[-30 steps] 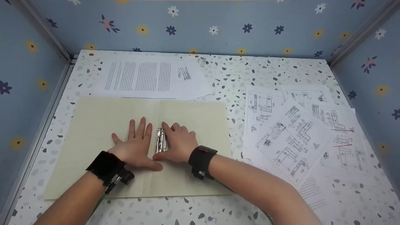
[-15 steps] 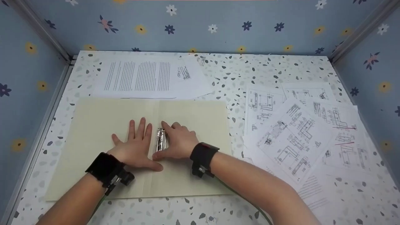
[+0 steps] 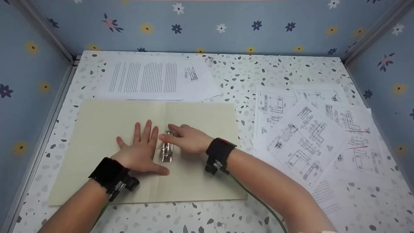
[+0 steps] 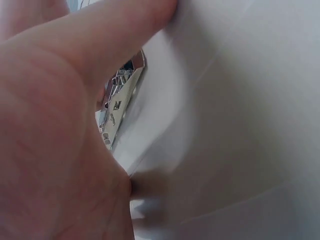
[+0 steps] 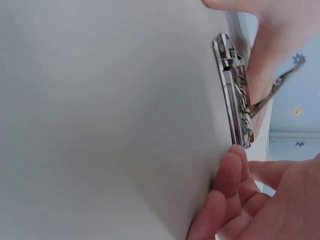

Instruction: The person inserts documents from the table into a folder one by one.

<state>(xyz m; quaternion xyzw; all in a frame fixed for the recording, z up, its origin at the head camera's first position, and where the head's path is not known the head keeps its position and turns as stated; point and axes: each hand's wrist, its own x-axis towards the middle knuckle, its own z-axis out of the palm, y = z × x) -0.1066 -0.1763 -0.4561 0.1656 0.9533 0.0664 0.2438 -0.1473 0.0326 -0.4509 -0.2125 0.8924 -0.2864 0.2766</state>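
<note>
Now folder (image 3: 197, 181) holds metal clip (image 3: 167, 153); left fingers (image 3: 146, 132) spread, right fingers (image 5: 228, 176) touch clip, pinch unclear.

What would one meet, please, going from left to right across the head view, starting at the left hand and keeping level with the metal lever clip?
Left hand → metal lever clip → right hand → black wrist strap → printed technical drawings → floral wall panel.
</note>
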